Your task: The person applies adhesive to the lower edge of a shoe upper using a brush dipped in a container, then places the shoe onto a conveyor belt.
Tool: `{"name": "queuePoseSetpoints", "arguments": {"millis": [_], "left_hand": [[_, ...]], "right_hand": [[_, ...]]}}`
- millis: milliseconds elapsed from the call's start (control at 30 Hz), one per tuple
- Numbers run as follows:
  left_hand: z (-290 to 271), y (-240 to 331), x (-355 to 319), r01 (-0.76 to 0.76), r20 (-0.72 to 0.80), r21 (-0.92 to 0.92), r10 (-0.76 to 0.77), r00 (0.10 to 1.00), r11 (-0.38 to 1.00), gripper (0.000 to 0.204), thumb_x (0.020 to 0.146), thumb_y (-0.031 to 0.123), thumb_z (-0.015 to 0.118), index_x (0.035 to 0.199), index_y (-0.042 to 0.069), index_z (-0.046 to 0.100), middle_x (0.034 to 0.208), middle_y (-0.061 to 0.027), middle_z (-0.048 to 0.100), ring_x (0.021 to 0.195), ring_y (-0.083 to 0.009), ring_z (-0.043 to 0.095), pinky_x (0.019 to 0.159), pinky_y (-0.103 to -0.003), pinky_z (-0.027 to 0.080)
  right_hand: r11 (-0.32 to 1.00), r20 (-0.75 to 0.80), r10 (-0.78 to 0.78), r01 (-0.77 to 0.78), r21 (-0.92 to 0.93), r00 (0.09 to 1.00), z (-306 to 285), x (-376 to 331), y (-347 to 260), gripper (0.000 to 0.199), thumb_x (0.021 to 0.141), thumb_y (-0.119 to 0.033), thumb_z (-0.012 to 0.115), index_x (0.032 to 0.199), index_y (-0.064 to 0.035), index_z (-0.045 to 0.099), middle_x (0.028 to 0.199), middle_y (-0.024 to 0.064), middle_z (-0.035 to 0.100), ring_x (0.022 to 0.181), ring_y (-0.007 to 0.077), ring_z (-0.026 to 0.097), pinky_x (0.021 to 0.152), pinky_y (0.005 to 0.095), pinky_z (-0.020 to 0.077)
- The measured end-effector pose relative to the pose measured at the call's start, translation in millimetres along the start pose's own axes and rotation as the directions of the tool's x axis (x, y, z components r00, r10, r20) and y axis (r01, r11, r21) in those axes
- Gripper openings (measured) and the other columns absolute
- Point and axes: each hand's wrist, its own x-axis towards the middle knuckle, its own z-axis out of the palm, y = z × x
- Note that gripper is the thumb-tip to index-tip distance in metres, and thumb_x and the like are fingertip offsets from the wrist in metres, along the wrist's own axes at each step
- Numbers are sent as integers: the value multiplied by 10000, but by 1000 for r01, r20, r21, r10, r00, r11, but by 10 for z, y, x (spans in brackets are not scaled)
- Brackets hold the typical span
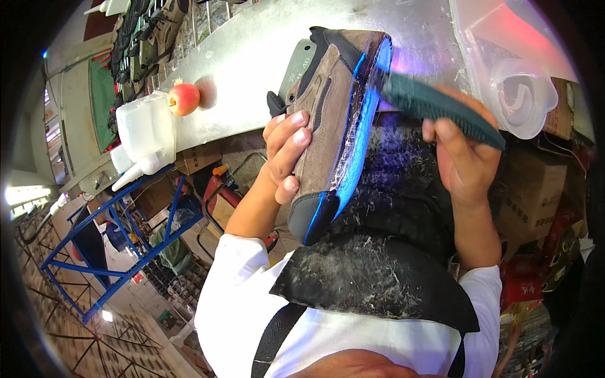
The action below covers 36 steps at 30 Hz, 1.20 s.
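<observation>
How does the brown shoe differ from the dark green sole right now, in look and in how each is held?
The brown shoe has a black toe and bright blue along its edge; the dark green sole shows neither. The shoe is in the left hand, the sole in the right hand. The shoe's toe points toward the person, while the sole slants down to the right. Both are held up in front of the person.

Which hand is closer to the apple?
Left. The left hand holds the brown shoe right of the apple; the right hand, holding the green sole, is farther right.
</observation>
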Motion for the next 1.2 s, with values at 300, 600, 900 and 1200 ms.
{"name": "queuePoseSetpoints", "arguments": {"millis": [300,600,900,1200], "left_hand": [[71,-63,-59,-77,-67,-19,76,995,997,796,897,242,677,1517,185,181,1350,-215,496,1151,-424,577,1025,-573,382],[60,-89,-41,-99,-54,-43,97,994,994,823,895,258,681,1538,192,172,1358,-194,496,1134,-398,585,1034,-562,375],[156,-61,-76,-103,-116,-39,98,988,994,803,903,285,673,1533,192,184,1341,-181,514,1107,-382,595,1019,-547,378],[183,-58,20,-125,-134,-1,124,983,992,781,907,300,667,1526,205,198,1340,-173,515,1093,-373,599,985,-535,391]], "right_hand": [[909,339,-168,279,-309,925,-97,41,-150,228,900,-13,673,1102,89,641,1105,262,667,874,213,677,774,316,565],[922,155,-129,176,-346,979,11,134,-243,219,857,61,610,1064,131,624,1071,259,658,790,189,670,717,294,555],[854,188,-182,249,-456,965,119,97,-382,223,810,70,667,1027,115,644,974,217,703,822,228,688,752,323,550],[804,187,-245,307,-509,951,138,198,-353,188,832,68,626,1008,127,651,923,198,702,844,217,680,802,345,538]]}}
